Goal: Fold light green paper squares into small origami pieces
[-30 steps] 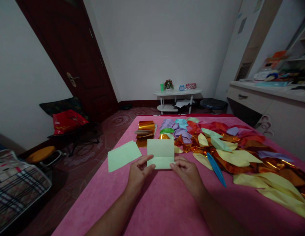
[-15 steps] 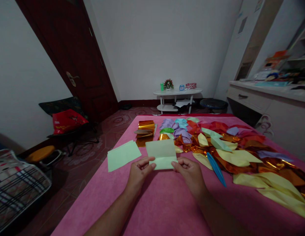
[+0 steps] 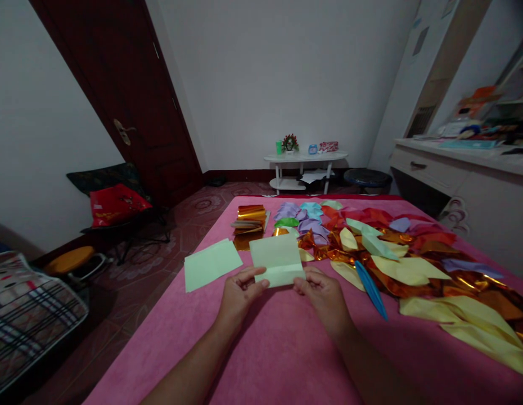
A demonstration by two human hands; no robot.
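Between my two hands is a pale green sheet of paper (image 3: 277,256) with a crease running across its lower part. My left hand (image 3: 243,286) pinches its lower left corner between thumb and fingers. At the lower right corner, my right hand (image 3: 318,288) grips it the same way. A stack of pale green paper (image 3: 211,264) lies flat to the left of my left hand. Beyond the held sheet stands a pile of shiny gold foil paper (image 3: 249,225). Right of my right hand lies a narrow folded blue paper piece (image 3: 371,289).
Folded paper pieces in yellow (image 3: 409,271), lilac, red and gold spread over the right side of the pink-covered table (image 3: 278,354). Against the far wall is a low white table (image 3: 306,158). A chair holding a red bag (image 3: 117,205) stands at the left, a white counter (image 3: 455,160) at the right.
The sheet's lower edge has risen slightly and its lower part now lies flatter with the upper part, the crease less sharply bent. Both hands keep their hold.
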